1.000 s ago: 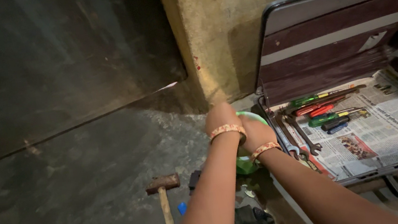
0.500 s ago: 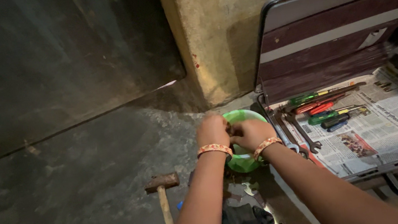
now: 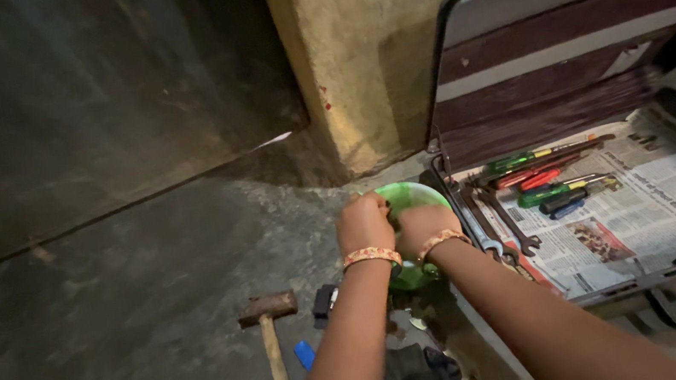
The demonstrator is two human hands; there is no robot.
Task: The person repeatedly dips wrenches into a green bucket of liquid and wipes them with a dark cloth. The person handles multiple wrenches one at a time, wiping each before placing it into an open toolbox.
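Left hand (image 3: pixel 365 223): closed over the upper left edge of a round, bright green plastic object (image 3: pixel 409 197), fingers curled onto its rim; a patterned orange bangle (image 3: pixel 371 255) sits on the wrist.
Right hand (image 3: pixel 422 230): pressed against the same green object from the near side, fingers folded around it; a matching bangle (image 3: pixel 441 242) on that wrist. What exactly the green piece is cannot be told, as both hands cover most of it.
Green object, position: held low over the dark concrete floor (image 3: pixel 134 275), just beside the left edge of an open suitcase-style tool case (image 3: pixel 560 42) and in front of a rough tan wall corner (image 3: pixel 348 60).
Tool case contents: base lined with newspaper (image 3: pixel 657 202); screwdrivers with green, red and blue handles (image 3: pixel 556 180) lie in a row near the hinge; steel spanners (image 3: pixel 493 227) lie along the left edge, close to the right wrist.
Floor, left of the arms: a hammer with a rusty head and wooden handle (image 3: pixel 269 331); a small blue item (image 3: pixel 304 355) and a small dark block (image 3: pixel 325 301) near it.
Below the hands: a dark crumpled cloth or bag (image 3: pixel 417 378); its kind is unclear
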